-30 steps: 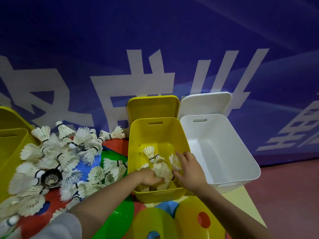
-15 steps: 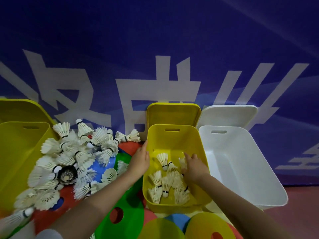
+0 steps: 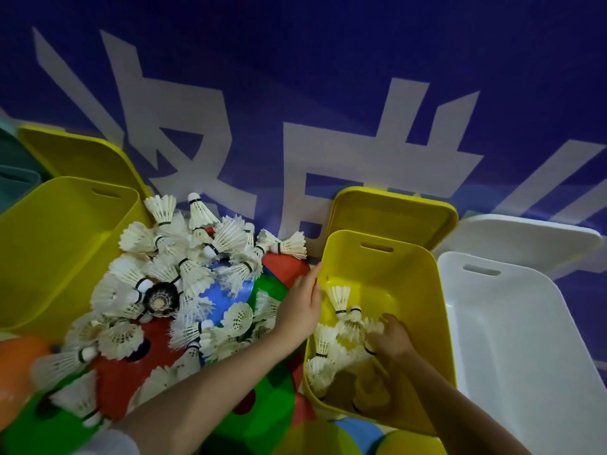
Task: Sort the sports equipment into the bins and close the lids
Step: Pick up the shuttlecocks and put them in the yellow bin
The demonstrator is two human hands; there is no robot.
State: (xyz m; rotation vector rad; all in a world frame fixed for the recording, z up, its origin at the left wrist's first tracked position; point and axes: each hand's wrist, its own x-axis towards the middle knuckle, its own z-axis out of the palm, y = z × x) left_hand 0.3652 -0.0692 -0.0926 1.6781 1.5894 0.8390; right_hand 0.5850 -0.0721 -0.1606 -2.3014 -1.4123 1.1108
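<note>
Head view. Shuttlecocks: loose heap on coloured disc cones, left of the middle yellow bin; a smaller batch lies inside that bin. Left hand: fingers straight, holding nothing, at the bin's left rim, beside the heap. Right hand: inside the bin among the batch; grip cannot be told. White bin: right of the yellow bin, lid up. Advice: gather several shuttlecocks by the cork ends, sparing the feathers.
</note>
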